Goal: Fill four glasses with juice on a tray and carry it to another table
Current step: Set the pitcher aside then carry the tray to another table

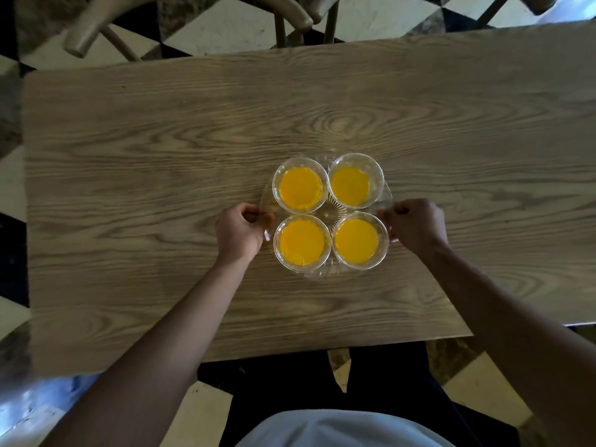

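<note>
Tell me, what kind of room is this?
Probably a dining room or cafe, though I can't be sure. There is a wooden table, a chair pushed up on its far side, and a checkered tile floor. Four glasses of juice sit on a clear tray.

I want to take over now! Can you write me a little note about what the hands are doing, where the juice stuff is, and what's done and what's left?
Left hand: closed on the left edge of the clear tray.
Right hand: closed on the tray's right edge.
Things: four glasses stand on the tray, two by two, nearly touching. The tray is over the middle of the wooden table; I cannot tell whether it rests on it or is lifted.
Done: all four glasses have orange juice.
Left: whether this is the first or the other table, I cannot tell. Keep the tray level.
</note>
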Available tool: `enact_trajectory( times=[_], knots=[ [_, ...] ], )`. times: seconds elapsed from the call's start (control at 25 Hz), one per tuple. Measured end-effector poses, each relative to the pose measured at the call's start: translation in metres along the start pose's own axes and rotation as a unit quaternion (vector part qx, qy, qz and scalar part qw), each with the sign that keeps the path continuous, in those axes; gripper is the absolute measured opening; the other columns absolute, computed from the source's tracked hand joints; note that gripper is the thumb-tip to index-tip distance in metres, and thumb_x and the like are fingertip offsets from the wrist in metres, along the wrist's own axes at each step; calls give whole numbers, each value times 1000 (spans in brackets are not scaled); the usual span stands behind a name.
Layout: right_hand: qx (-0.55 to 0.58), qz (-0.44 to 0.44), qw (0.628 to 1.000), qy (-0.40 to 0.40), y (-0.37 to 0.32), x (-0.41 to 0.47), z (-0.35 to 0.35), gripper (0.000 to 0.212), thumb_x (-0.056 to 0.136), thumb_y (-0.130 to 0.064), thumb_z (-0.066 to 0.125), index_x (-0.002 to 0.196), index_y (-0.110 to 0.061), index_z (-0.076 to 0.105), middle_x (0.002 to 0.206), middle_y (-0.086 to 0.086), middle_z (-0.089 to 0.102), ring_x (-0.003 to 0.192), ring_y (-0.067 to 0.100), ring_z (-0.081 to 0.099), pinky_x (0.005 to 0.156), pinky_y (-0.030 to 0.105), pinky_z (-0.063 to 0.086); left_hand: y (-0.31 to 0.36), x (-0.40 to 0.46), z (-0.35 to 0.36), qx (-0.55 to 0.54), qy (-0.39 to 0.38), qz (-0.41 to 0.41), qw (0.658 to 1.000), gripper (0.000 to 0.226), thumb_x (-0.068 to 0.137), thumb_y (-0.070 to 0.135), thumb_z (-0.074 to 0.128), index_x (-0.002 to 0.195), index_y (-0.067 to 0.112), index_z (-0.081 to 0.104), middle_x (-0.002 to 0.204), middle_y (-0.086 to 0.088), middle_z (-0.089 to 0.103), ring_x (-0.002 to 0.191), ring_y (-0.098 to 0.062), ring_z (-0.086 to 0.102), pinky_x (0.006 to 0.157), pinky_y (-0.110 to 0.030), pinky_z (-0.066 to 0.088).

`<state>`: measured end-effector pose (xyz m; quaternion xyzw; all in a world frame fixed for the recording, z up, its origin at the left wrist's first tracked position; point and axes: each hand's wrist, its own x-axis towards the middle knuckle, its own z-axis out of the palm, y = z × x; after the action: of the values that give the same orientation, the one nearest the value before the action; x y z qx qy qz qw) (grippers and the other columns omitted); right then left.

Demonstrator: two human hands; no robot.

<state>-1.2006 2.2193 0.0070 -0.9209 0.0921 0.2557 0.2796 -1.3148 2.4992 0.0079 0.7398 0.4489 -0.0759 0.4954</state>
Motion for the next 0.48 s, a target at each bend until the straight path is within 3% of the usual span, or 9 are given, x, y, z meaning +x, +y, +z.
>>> enact_trajectory(
  times=[0.12, 0.2, 0.32, 0.48],
  knots=[
    [-14, -6, 1000, -3, -1, -3, -6, 23, 85, -27, 70, 72, -12, 80, 64, 5, 76, 67, 22, 76, 74, 42, 64, -3, 0, -7, -4, -16, 2, 1000, 21, 76, 39, 88, 80, 29, 70, 87, -6, 80, 81, -30, 78, 79, -54, 64],
    [-11, -6, 1000, 0, -3, -8, -12, 22, 82, -28, 67, 77, -13, 82, 71, 6, 78, 75, 24, 76, 77, 39, 63, 2, -1, -12, 5, -20, 18, 1000, 19, 79, 38, 87, 84, 29, 70, 92, -5, 79, 85, -28, 78, 82, -53, 64],
    [-23, -32, 998, 48, -6, -16, -20, 33, 86, -28, 65, 112, -14, 80, 109, 11, 79, 108, 29, 72, 89, 30, 53, 8, -2, -19, 43, -1, 63, 997, 25, 85, 34, 83, 102, 18, 75, 98, -2, 79, 90, -22, 77, 87, -48, 64],
    [-15, -101, 994, 29, 0, -24, -34, 45, 93, -29, 70, 134, -12, 66, 126, 8, 74, 117, 25, 69, 92, 27, 47, 14, -10, -29, 9, -14, 78, 997, 42, 85, 51, 73, 107, 15, 76, 101, -1, 79, 97, -20, 76, 92, -48, 62]
  ],
)
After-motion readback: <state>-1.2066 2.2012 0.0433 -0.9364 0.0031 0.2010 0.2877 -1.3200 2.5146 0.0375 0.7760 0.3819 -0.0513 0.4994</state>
